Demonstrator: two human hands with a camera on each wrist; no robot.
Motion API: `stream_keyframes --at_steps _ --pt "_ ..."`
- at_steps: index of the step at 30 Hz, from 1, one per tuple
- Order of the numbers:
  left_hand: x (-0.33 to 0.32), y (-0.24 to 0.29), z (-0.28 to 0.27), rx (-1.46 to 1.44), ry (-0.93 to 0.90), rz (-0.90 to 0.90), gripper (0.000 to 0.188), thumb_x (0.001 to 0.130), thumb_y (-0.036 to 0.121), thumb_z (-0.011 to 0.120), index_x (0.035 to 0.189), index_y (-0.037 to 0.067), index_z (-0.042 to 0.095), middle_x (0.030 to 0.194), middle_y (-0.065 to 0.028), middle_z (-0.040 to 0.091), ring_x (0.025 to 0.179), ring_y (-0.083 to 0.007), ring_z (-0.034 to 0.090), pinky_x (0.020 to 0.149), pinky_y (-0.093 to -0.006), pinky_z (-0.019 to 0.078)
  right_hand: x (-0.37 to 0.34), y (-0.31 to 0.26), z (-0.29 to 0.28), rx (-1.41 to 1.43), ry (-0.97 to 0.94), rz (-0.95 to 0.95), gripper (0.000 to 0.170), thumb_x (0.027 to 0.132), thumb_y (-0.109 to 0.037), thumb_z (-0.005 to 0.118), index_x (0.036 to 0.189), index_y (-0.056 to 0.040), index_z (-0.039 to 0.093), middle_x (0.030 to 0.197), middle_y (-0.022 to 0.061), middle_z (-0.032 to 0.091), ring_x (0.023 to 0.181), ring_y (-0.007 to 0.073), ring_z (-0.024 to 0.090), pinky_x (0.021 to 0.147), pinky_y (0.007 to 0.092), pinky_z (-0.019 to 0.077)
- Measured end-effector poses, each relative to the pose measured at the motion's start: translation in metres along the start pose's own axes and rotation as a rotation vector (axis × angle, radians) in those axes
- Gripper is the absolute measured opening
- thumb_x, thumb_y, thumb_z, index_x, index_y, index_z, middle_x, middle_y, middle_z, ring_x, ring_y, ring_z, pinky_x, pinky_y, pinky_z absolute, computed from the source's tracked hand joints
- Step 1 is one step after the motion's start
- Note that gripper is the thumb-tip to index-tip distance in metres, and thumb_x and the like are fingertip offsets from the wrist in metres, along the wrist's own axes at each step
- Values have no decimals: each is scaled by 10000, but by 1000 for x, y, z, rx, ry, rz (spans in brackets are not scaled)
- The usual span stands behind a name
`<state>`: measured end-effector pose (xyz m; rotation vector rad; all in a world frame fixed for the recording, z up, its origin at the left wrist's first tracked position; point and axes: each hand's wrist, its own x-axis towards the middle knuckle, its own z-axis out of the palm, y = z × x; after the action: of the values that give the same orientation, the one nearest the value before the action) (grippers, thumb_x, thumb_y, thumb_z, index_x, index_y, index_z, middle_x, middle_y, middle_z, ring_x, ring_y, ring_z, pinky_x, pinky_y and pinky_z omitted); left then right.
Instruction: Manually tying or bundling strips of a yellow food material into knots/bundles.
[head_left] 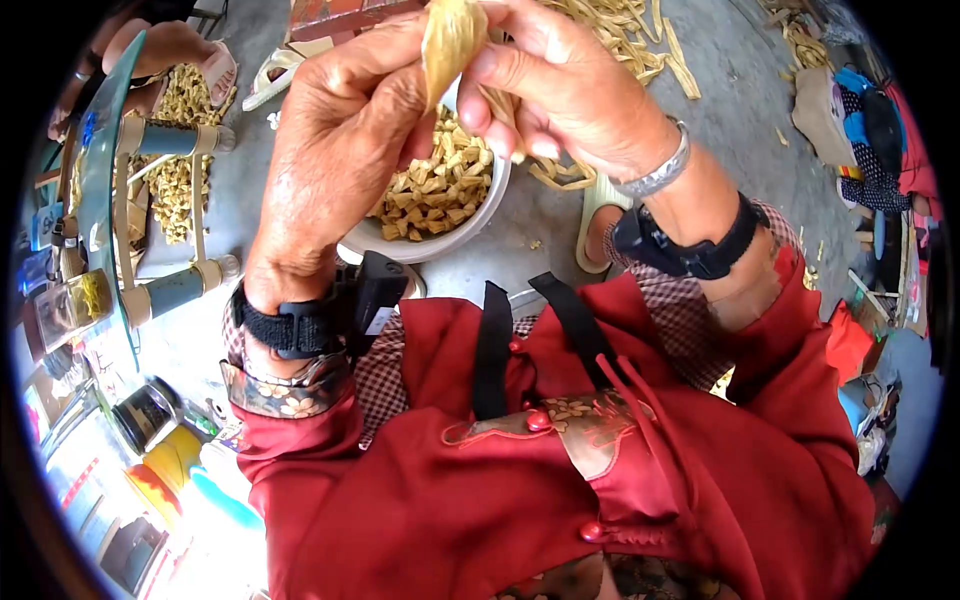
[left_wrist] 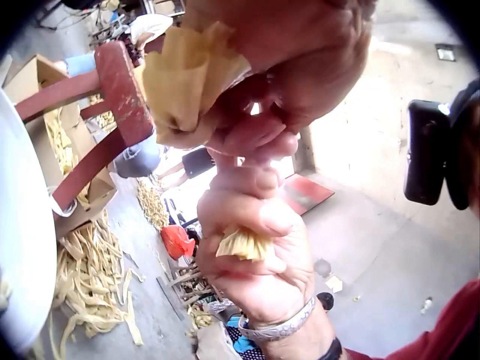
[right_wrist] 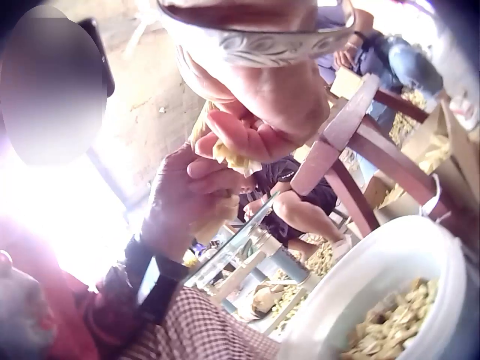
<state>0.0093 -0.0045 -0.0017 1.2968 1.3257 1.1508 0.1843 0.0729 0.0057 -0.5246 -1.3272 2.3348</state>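
Note:
Both hands are raised close together over a white tub [head_left: 497,195] of small folded tan pieces [head_left: 440,190]. The left hand [head_left: 335,150] pinches a pale yellow-tan dried strip [head_left: 452,45], whose wide end fans out beside the fingers in the left wrist view [left_wrist: 184,82]. In the right hand [head_left: 580,95], curled fingers grip the strip's narrower part; a pleated end [left_wrist: 246,244] pokes out of that fist [left_wrist: 255,255]. Fingertips of the two hands meet around the strip, and parts of it are hidden behind them.
A red wooden stool [right_wrist: 337,135] stands behind the tub. Loose long strips [head_left: 640,40] lie on the grey floor. A glass-topped table [head_left: 105,180] is at the left, with more folded pieces [head_left: 185,100] past it. Other people sit nearby; cloth items [head_left: 880,130] are at the right.

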Motion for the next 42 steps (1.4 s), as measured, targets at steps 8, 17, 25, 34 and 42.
stream_keyframes --at_steps 8,17,25,34,42 --pt "27 -16 -2 -646 28 10 199 924 149 552 1071 15 543 893 -87 626 545 -52 450 450 -171 334 11 22 22 -479 382 -381 270 895 -60 554 1137 -13 443 736 55 608 592 72 557 505 194 431" --pt "29 -16 -9 -992 -11 -209 167 945 162 520 1009 14 559 757 -11 557 516 -38 415 426 -159 341 6 31 15 -878 177 -707 536 762 -131 743 1217 4 493 1059 112 631 968 187 625 846 302 489" --pt "25 -29 16 -591 202 -230 183 964 180 452 923 20 531 718 -26 564 518 -56 465 450 -183 382 15 32 8 -1218 144 -997 287 700 14 670 978 -35 619 761 90 601 745 286 622 673 346 512" --pt "16 -17 28 -245 209 -184 89 932 97 462 913 15 494 672 -19 540 488 -55 476 398 -208 369 23 32 18 -980 464 -630 259 802 -9 655 1007 -69 509 669 -37 523 552 -8 434 464 171 344" --pt "14 -9 28 -333 150 -195 133 926 103 463 1014 11 500 704 -35 564 555 -81 512 492 -197 408 23 25 4 -1010 513 -562 175 782 -25 629 927 -72 542 705 78 563 636 245 602 573 330 474"
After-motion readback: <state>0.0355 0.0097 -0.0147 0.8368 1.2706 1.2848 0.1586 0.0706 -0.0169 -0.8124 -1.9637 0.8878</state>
